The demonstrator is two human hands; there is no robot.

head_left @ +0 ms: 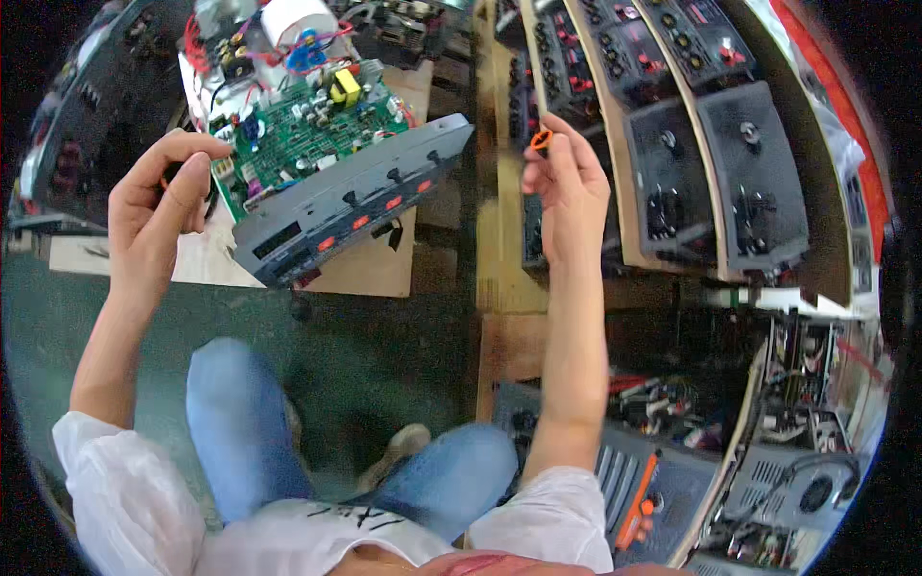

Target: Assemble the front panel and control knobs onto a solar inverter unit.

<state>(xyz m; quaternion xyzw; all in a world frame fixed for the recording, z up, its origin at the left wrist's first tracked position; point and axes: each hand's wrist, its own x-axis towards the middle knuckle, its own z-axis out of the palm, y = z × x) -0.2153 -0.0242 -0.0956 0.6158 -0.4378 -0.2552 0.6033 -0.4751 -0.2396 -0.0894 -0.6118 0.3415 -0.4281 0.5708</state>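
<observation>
Between the fingertips of my right hand (569, 178) is a small orange ring-shaped part (542, 140) with a dark middle, raised beside the right-hand shelves. My left hand (158, 197) is curled, its thumb and forefinger bent together; a bit of orange and something dark show in it, too covered to name. Its fingertips are close to the left edge of a green circuit board (307, 132). In front of that board stands a grey control panel (355, 192), tilted, with black shafts and red switches along its face.
The open device rests on a pale board (384, 264); a white cylinder (298, 21) and red wires are behind it. At right, several grey panels (663, 182) with knobs line wooden shelves. Lower right are a grey-and-orange panel (639, 499) and a metal housing with a fan (797, 490).
</observation>
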